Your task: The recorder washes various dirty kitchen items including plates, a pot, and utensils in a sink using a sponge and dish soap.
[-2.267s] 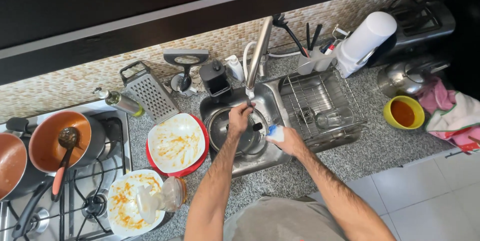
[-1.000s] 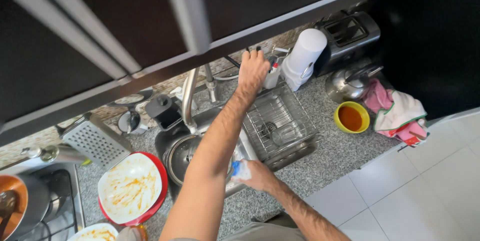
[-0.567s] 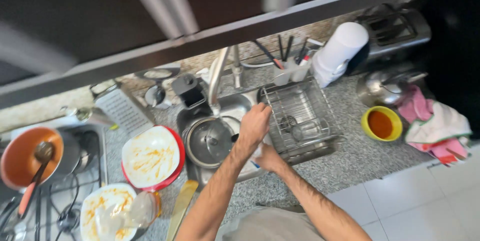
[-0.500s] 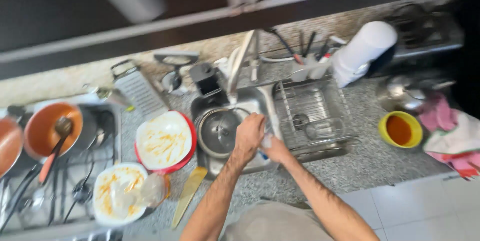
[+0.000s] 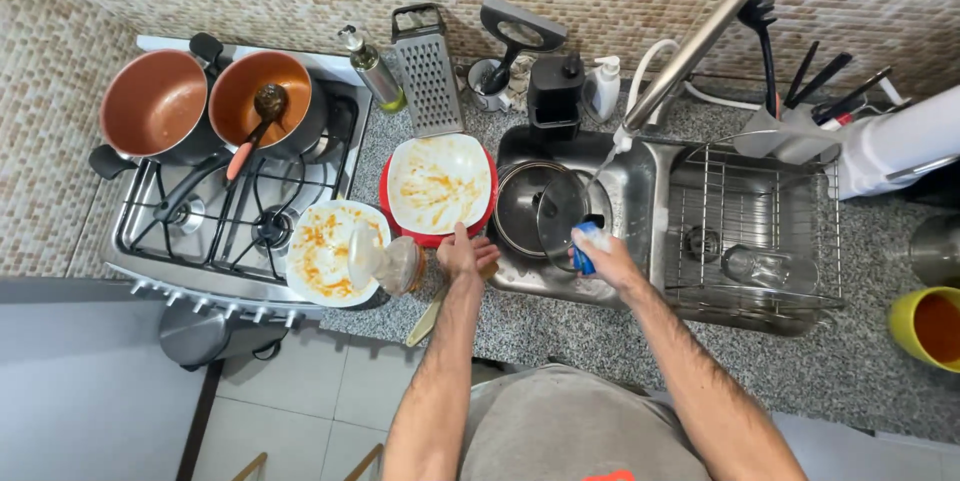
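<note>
The right hand point(image 5: 605, 256) closes around a blue sponge point(image 5: 584, 247) over the sink point(image 5: 640, 191), beside the glass lid point(image 5: 560, 231). The left hand point(image 5: 460, 253) rests, fingers loose, holding nothing, just below the red plate point(image 5: 400, 226).

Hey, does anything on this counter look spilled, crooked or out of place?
A glass lies tipped on the dirty white plate, which overhangs the stove edge. The left hand is beside it. Nothing spilled.

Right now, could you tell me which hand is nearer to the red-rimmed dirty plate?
Left. The left hand rests at the near edge of the red-rimmed plate; the right hand is over the sink, holding a blue sponge.
</note>
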